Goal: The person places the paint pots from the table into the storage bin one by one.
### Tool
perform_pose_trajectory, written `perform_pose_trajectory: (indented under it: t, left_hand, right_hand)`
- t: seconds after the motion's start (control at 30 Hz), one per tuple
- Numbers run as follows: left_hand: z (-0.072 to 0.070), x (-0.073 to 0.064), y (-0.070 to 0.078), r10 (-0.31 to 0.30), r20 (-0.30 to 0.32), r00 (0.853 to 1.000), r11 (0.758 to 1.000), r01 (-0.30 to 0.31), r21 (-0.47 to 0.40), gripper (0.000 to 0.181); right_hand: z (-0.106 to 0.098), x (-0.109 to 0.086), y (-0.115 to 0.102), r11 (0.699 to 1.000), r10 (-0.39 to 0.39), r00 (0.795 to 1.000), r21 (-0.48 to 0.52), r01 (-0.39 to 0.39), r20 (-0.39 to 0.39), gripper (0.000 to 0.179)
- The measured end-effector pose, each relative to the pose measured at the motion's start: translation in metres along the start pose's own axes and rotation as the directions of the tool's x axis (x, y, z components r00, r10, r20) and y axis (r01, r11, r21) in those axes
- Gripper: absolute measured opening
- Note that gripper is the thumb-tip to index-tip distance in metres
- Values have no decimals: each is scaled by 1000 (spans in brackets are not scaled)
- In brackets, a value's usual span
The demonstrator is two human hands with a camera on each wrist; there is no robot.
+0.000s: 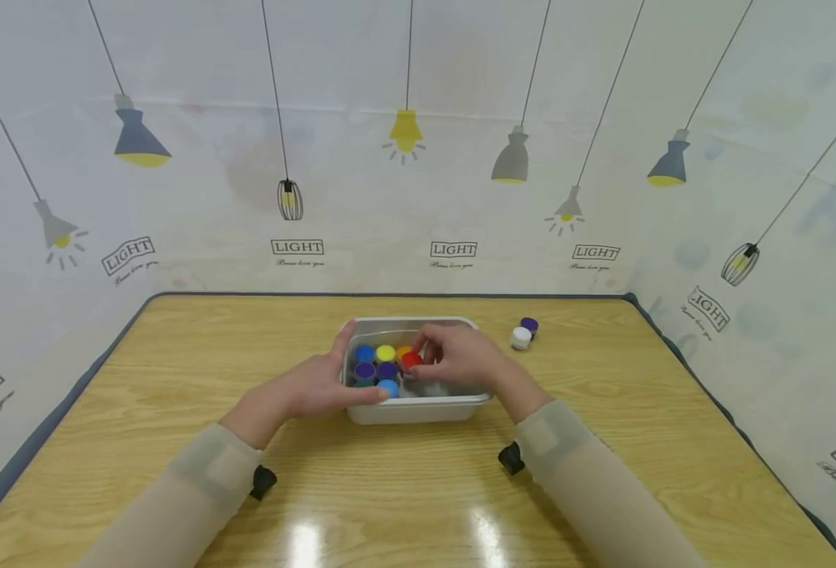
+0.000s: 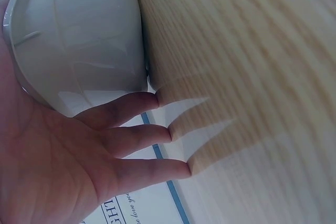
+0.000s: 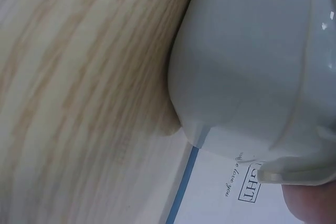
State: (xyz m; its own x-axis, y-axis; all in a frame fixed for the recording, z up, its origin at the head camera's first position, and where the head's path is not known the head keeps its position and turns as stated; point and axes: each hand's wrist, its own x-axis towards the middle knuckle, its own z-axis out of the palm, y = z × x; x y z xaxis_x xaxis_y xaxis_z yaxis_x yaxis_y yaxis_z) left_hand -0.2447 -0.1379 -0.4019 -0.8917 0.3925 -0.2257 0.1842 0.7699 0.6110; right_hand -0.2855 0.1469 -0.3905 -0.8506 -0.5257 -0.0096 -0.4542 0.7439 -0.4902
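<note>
A white plastic tub (image 1: pixel 414 410) stands on the table and holds several small paint pots with coloured lids. My right hand (image 1: pixel 460 355) reaches in over its right side and pinches a red-lidded paint pot (image 1: pixel 411 362) between thumb and fingers. At the left end, my left hand (image 1: pixel 319 384) spans the tub's corner, its thumb by a light-blue-lidded pot (image 1: pixel 388 388). In the left wrist view, three fairly straight fingers of the left hand (image 2: pixel 58 156) extend beside the tub (image 2: pixel 89 35). Only the tub's outside (image 3: pixel 241 66) and a fingertip show in the right wrist view.
Right of the tub, a white pot (image 1: pixel 520 338) and a purple-lidded pot (image 1: pixel 529 324) stand close together on the wooden table (image 1: pixel 404 489). Blue, yellow, orange and purple lids show inside the tub. A lamp-patterned backdrop (image 1: pixel 361 181) rises behind the table.
</note>
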Motion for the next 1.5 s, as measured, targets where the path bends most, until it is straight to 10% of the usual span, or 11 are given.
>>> perform_pose_trajectory:
  t: [1.5]
  left_hand:
    - [0,0,-1,5,-3,1000,1000,-5,5,138]
  right_hand:
    - [5,3,-1,984,2,995,-177,15,95,27]
